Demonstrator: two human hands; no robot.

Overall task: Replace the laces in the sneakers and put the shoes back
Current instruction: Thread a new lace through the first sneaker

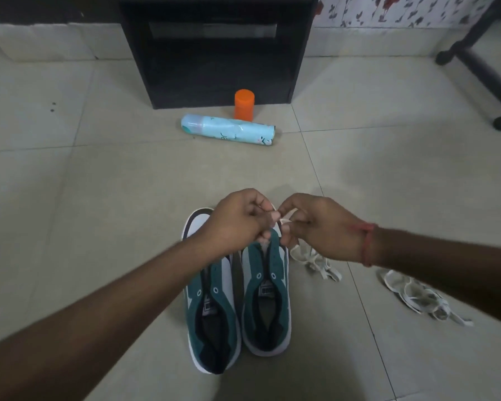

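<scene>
Both forearms reaching forward and down over the floor (pixel 70 183), wrists nearly meeting above the toes of two sneakers. Left hand (pixel 237 224) knuckles-up, fingers curled into a tight bunch, thumb pressed against the forefinger, pinching a bit of white lace (pixel 285 219) at the front of the right sneaker (pixel 265 299). Right hand (pixel 318 227) angled in from the right, a red thread band (pixel 366 244) round the wrist, fingers bent, tips nipping the same lace just beside the left thumb. Lace only glimpsed between the two sets of fingertips, so eyelet in use impossible to tell. Left sneaker (pixel 211 311) teal and white, side by side with its pair and touching it, heels toward the camera, toe partly hidden under the left hand; upper eyelets on both bare. One loose lace bundle (pixel 315 263) on the tiles just right of the right sneaker, under the right hand; a second bundle (pixel 422 296) farther right, under the right forearm. Farther off, a pale blue spray can (pixel 229 130) lying on its side, an orange cap (pixel 244 105) upright behind it, both before a black cabinet (pixel 214 47). Chair leg (pixel 480 65) at the far right.
</scene>
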